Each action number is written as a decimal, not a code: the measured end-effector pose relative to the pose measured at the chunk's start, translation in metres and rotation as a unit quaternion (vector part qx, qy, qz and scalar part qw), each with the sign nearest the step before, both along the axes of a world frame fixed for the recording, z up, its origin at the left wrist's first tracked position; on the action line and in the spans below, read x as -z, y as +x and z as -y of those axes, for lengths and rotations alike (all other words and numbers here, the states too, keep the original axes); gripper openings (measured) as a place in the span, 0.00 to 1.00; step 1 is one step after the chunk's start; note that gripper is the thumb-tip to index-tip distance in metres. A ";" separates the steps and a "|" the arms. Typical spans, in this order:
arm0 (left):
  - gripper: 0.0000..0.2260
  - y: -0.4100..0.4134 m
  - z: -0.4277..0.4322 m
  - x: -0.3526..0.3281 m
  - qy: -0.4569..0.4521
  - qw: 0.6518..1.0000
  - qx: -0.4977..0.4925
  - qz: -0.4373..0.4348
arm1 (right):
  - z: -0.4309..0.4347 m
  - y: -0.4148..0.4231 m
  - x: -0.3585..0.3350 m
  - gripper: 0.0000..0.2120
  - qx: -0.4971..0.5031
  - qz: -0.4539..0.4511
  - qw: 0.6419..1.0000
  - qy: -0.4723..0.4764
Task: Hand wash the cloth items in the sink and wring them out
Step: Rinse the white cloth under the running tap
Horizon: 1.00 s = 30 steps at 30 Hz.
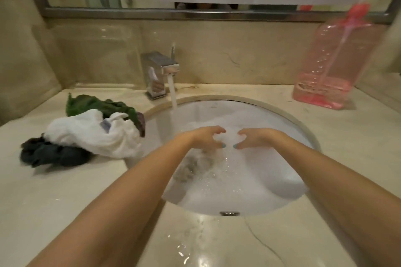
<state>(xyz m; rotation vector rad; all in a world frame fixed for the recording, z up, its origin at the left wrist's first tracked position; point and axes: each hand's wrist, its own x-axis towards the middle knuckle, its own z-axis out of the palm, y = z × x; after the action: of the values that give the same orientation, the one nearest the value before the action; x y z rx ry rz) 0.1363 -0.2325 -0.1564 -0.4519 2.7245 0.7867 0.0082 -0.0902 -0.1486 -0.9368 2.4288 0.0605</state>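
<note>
**Item:** grey wet cloth [196,166], lying in the foamy water of the round white undermount sink [282,119], toward the sink's left wall, just below the left hand [206,138].
**Left hand:** fingers curved down over the cloth. Blur and foam hide whether they pinch it, so the grip cannot be told.
**Right hand** [252,139]**:** over the sink's middle, fingers and thumb curved apart with nothing seen between them.
**Square chrome tap** [160,71]**:** behind the sink's left rim, running.
**Heap of green, white and dark cloths** [91,130]**:** on the counter left of the sink, seemingly awaiting washing.
**Clear pink pump bottle** [329,67]**:** behind the sink, to the right.
**Step, as judged:** scrubbing. Take the cloth in both hands, rub fold against fold under the suds, then twist it firmly over the sink.
**Writing:** none legible, and no brand shows.
</note>
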 end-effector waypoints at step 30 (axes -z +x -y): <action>0.05 0.056 0.023 -0.006 0.144 0.977 -0.143 0.060 | 0.022 0.054 0.018 0.08 -0.128 0.139 0.976 -0.111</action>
<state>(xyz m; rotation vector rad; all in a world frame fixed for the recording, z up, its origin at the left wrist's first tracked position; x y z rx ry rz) 0.1926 -0.2556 -0.1504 -0.8062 2.4107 1.1654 0.0622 -0.1121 -0.1670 -1.2637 2.0759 -0.2398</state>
